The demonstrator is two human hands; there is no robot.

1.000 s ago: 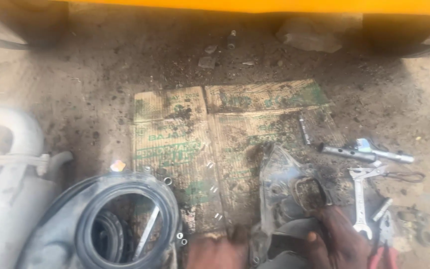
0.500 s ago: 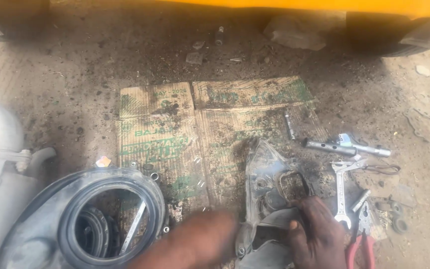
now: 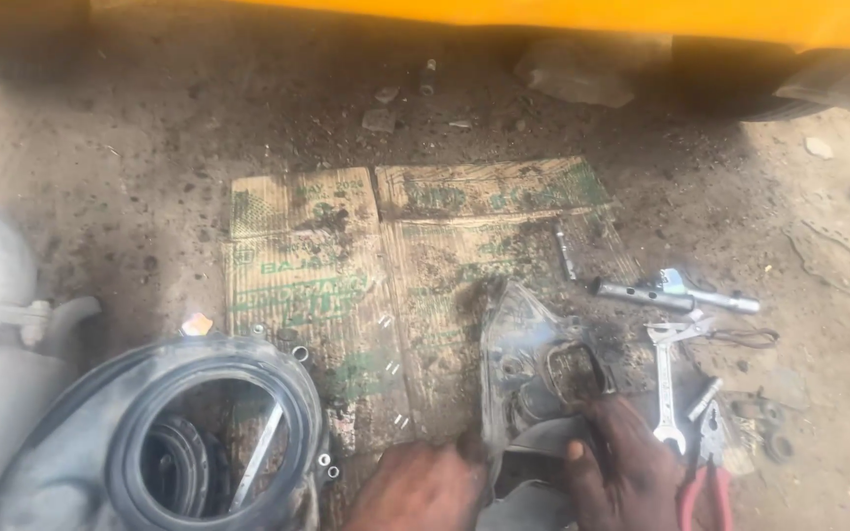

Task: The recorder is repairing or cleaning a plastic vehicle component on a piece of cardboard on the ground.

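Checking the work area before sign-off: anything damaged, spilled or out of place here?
Nothing looks broken. Both hands, left hand and right hand, grip a grimy metal cover on flattened cardboard blotched with dark stains. Small bolts and wrenches lie loose on the dirt.

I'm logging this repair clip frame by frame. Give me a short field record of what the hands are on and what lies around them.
left hand: touching the lower left edge of the metal cover
right hand: gripping the metal cover's lower right side
metal cover: grey, greasy, on the cardboard sheet
right of it: spanner, red-handled pliers, tube socket
left of it: round dark housing
ground: oily dirt
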